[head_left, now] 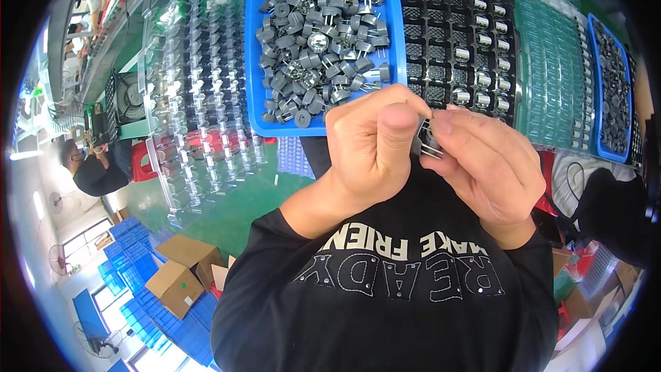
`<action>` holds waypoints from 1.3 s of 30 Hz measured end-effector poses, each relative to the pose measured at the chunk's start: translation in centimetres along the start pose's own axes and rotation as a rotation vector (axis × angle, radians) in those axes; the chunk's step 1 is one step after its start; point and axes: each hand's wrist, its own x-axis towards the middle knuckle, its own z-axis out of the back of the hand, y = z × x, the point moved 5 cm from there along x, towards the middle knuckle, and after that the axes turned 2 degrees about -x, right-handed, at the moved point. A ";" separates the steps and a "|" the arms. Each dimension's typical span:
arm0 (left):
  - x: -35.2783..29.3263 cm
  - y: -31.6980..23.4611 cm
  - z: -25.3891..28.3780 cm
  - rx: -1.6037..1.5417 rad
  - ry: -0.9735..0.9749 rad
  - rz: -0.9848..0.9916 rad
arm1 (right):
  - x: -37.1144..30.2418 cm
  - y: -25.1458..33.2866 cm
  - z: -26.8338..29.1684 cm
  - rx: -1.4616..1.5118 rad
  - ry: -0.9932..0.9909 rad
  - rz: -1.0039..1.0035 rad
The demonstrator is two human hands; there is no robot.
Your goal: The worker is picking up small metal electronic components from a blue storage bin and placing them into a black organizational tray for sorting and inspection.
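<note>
Close in front of my chest, my two hands meet over a small dark part with metal pins (431,143). My right hand (490,165) pinches this part between thumb and fingers, and the pins stick out toward my left hand. My left hand (372,148) is closed, its index fingertip at the upper end of the part and its thumb raised; the fingers' inner side is partly hidden. Just beyond stands a blue tray (253,62) heaped with grey round pinned parts (303,76). A black cell tray (434,34) beside it holds shiny metal cylinders (483,79) in its right-hand cells.
Clear plastic blister trays (200,89) lie at the left, and greenish clear ones (551,62) at the right. Another blue tray of grey parts (609,89) is farther right. Cardboard boxes (180,282) and stacked blue crates (148,317) stand lower left. A person (96,169) sits at far left.
</note>
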 end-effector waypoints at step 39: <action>3.0 4.4 2.2 0.913 0.123 -0.084 | -2.9 -11.8 0.2 -0.548 0.205 -0.453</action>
